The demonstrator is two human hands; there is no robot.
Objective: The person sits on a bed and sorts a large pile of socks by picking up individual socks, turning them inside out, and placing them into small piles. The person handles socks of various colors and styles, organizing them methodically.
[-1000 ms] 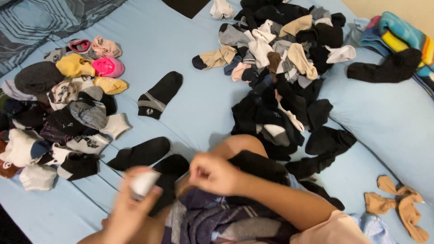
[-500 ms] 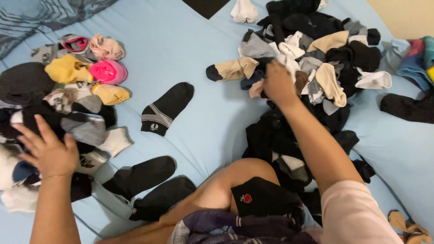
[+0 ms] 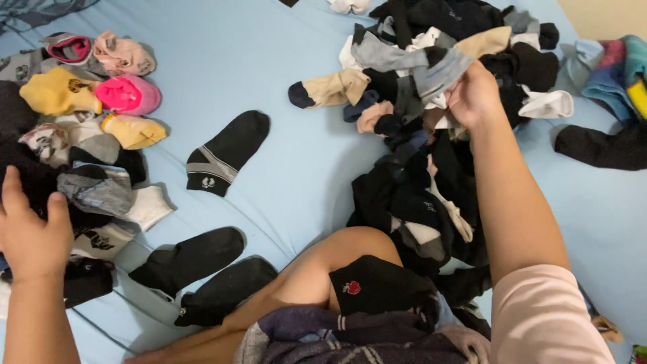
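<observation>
- Pale blue bed sheet [image 3: 283,74] carries everything; a person sits at its near edge, one bare knee [image 3: 344,253] raised, a black sock with a small red emblem [image 3: 374,286] draped on the lap.
- Left edge: left hand [image 3: 30,232] rests palm-down, fingers loosely spread, on the group of folded sock bundles [image 3: 87,135]. It grips nothing that I can make out.
- That group holds rolled pairs in yellow, pink, grey, black and white, packed touching one another up toward the far left corner.
- Just right of it, three single socks lie flat and apart: a black ankle sock with grey stripes [image 3: 226,154], and two plain black socks [image 3: 185,259] side by side near the knee.
- Right of centre: a large heap of loose mixed socks [image 3: 431,135], mostly black, with grey, tan and white, runs from the far edge down to the lap.
- Right hand [image 3: 475,94] is closed on a grey sock [image 3: 441,71], lifted slightly off the top of the heap.
- Right edge: one black sock [image 3: 596,145] lies alone beside a folded striped multicoloured cloth [image 3: 617,67].
- Judgement: sorting partly done. A fair number of pairs are bundled; the loose heap is the bigger share.
</observation>
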